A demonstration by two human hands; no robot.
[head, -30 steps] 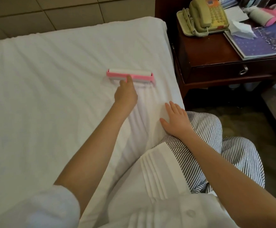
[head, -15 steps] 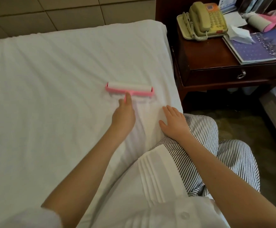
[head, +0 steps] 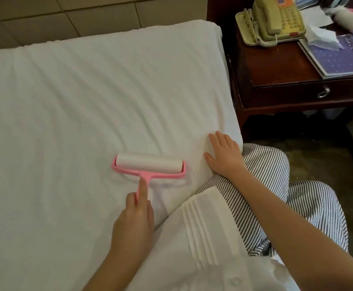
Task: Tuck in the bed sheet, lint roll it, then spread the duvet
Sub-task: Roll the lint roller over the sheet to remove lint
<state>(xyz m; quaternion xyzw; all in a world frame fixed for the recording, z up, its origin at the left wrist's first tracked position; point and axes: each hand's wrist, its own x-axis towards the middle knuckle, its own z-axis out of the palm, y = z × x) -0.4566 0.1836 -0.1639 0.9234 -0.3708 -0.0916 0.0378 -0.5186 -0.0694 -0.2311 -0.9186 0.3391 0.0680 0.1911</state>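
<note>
A white bed sheet [head: 83, 97] covers the mattress, with soft creases running across it. A pink lint roller [head: 149, 164] with a white roll lies flat on the sheet near the bed's right side. My left hand [head: 134, 219] grips its pink handle, the index finger stretched along the stem. My right hand [head: 224, 155] rests flat on the sheet at the bed's right edge, fingers straight. No duvet is in view.
A dark wooden nightstand [head: 287, 85] stands right of the bed, carrying a beige telephone [head: 274, 17], a crumpled tissue [head: 321, 37], a blue booklet [head: 339, 57] and a second roller [head: 352, 19]. Beige wall panels [head: 66, 15] are behind the bed. Dark floor [head: 322, 164] lies at the right.
My left hand has pulled the lint roller back toward me along the sheet. My right hand has stayed flat at the bed's edge.
</note>
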